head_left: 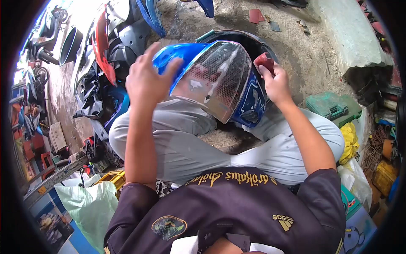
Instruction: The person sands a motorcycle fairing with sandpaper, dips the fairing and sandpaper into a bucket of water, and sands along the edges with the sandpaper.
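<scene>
- A red panel stands among other vehicle parts, left of the left hand and a little apart from it.
- A pale plastic bag and a yellow crate sit on the near side of that same hand, down past the elbow.
- The left hand is raised with its fingers spread and thumb held away from them, gripping nothing that shows; its thumb overlaps the edge of the blue cover, and I cannot tell whether they touch.
- The blue cover, with a see-through, mesh-patterned middle, lies tilted between the two hands, in front of the crossed legs in grey trousers.
- A dark round rim shows just beyond the cover, between the hands.
- The right hand pinches a folded red piece between thumb and fingers, just right of the cover's upper edge.
- Red scraps lie on the ground beyond the right hand.
- A green case and a yellow bag lie right of the right hand, toward the person.
</scene>
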A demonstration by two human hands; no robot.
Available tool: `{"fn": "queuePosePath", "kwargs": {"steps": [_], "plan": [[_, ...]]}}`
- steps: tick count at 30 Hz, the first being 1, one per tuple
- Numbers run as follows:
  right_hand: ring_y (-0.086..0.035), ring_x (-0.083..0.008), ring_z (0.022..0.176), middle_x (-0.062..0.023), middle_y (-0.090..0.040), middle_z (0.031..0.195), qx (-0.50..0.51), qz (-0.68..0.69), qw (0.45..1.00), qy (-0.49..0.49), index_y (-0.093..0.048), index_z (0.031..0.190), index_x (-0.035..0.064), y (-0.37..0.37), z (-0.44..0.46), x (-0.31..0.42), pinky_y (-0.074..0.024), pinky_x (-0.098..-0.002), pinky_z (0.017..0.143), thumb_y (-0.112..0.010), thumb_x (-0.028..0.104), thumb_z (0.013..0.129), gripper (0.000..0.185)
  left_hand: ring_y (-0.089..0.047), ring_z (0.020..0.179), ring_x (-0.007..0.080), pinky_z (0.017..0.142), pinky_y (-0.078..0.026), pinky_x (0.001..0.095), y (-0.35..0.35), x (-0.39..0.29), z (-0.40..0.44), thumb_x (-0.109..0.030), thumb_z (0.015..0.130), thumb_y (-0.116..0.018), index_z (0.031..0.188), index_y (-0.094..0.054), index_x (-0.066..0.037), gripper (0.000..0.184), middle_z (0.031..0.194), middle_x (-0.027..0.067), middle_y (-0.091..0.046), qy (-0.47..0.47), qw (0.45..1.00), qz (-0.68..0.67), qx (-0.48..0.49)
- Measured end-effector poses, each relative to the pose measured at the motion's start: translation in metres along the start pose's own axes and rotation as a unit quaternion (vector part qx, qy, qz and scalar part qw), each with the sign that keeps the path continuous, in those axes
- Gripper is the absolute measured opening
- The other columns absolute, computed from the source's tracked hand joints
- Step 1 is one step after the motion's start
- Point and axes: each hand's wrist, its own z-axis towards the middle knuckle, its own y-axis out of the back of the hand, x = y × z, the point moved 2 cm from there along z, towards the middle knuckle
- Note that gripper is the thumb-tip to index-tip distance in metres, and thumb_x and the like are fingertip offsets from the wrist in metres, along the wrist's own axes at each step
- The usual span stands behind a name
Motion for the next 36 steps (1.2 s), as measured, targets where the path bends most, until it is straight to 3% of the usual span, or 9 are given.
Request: {"fn": "queuePosePath", "kwargs": {"steps": [4,5,13,17,21,25,30,33,36], "plan": [[-0.071,-0.0116,0.103,-0.0047,-0.08,0.112,0.025,0.126,0.991,-0.031,-0.077,0.12,0.0017,-0.01,-0.005,-0.009,-0.0544,-0.0311,0.095,-0.066,0.012,0.108,0.02,-0.07,0.128,0.0409,0.106,-0.056,0.0487,-0.047,0.083,0.026,-0.069,0.092,-0.076,0.143,-0.07,-0.002,0.084,0.135,0.0259,-0.073,0.173,0.977,-0.097,0.081],[-0.07,-0.012,0.102,-0.0049,-0.079,0.112,0.013,0.138,0.989,-0.044,-0.077,0.119,0.002,-0.015,-0.007,-0.011,-0.0541,-0.0312,0.095,-0.065,0.012,0.108,0.019,-0.071,0.124,0.0405,0.108,-0.055,0.0462,-0.074,0.1,0.031,-0.069,0.09,-0.078,0.141,-0.069,0.002,0.088,0.131,0.0289,-0.072,0.183,0.943,-0.253,0.118],[-0.069,-0.0116,0.098,-0.0029,-0.076,0.107,-0.11,0.219,0.966,-0.084,-0.074,0.116,0.0025,-0.015,-0.025,-0.025,-0.0541,-0.0297,0.089,-0.064,0.013,0.109,0.016,-0.073,0.104,0.0272,0.098,-0.061,0.0389,0.001,0.009,0.026,-0.041,0.082,-0.098,0.145,-0.061,0.0,0.084,0.121,0.0205,-0.07,0.077,0.93,-0.355,-0.065],[-0.072,-0.0152,0.101,-0.0056,-0.076,0.112,-0.091,0.364,0.918,-0.123,-0.07,0.121,0.0031,-0.011,-0.03,0.016,-0.0571,-0.0318,0.09,-0.063,0.012,0.11,0.016,-0.071,0.105,0.0219,0.096,-0.06,0.0317,0.029,-0.053,0.022,-0.023,0.082,-0.098,0.149,-0.057,0.0,0.082,0.123,0.0152,-0.07,0.031,0.796,-0.59,-0.133],[-0.07,-0.0154,0.103,-0.0082,-0.073,0.116,-0.113,0.417,0.897,-0.09,-0.066,0.124,0.0011,0.007,-0.012,0.037,-0.0575,-0.0322,0.09,-0.063,0.011,0.11,0.017,-0.069,0.097,0.0137,0.089,-0.057,0.0268,0.055,-0.086,0.027,-0.013,0.085,-0.095,0.142,-0.062,0.0,0.067,0.116,0.0089,-0.071,-0.024,0.755,-0.623,-0.204],[-0.071,-0.0172,0.104,-0.0088,-0.072,0.116,-0.143,0.439,0.887,-0.026,-0.065,0.124,0.0003,0.023,-0.003,0.084,-0.058,-0.0331,0.09,-0.062,0.012,0.111,0.018,-0.07,0.101,0.0132,0.09,-0.056,0.0268,0.081,-0.103,0.034,-0.008,0.091,-0.091,0.143,-0.058,0.006,0.063,0.11,0.0098,-0.074,-0.115,0.797,-0.49,-0.334],[-0.073,-0.0182,0.104,-0.0074,-0.077,0.116,-0.111,0.338,0.93,-0.09,-0.069,0.125,0.0042,0.008,0.033,0.037,-0.0576,-0.0377,0.087,-0.063,0.019,0.11,0.022,-0.07,0.099,0.0122,0.09,-0.058,0.0261,0.061,-0.103,0.055,-0.009,0.086,-0.093,0.136,-0.066,-0.001,0.058,0.114,0.0078,-0.072,-0.153,0.701,-0.649,-0.254],[-0.076,-0.0226,0.098,-0.0123,-0.079,0.104,-0.173,0.014,0.984,-0.034,-0.075,0.112,0.0024,0.014,0.028,-0.008,-0.058,-0.0385,0.086,-0.067,0.018,0.104,0.019,-0.071,0.101,0.0131,0.092,-0.059,0.0281,-0.006,-0.069,0.072,-0.008,0.086,-0.093,0.134,-0.067,-0.001,0.055,0.115,0.0082,-0.072,-0.08,0.752,-0.623,-0.198],[-0.075,-0.0235,0.095,-0.0138,-0.08,0.103,-0.132,-0.062,0.987,-0.069,-0.078,0.108,-0.0015,0.007,0.029,-0.04,-0.0571,-0.0385,0.084,-0.071,0.018,0.099,0.022,-0.07,0.1,0.0125,0.092,-0.058,0.0281,-0.034,-0.066,0.066,-0.012,0.09,-0.091,0.128,-0.07,-0.001,0.045,0.114,0.0063,-0.073,-0.069,0.739,-0.635,-0.214]]}}
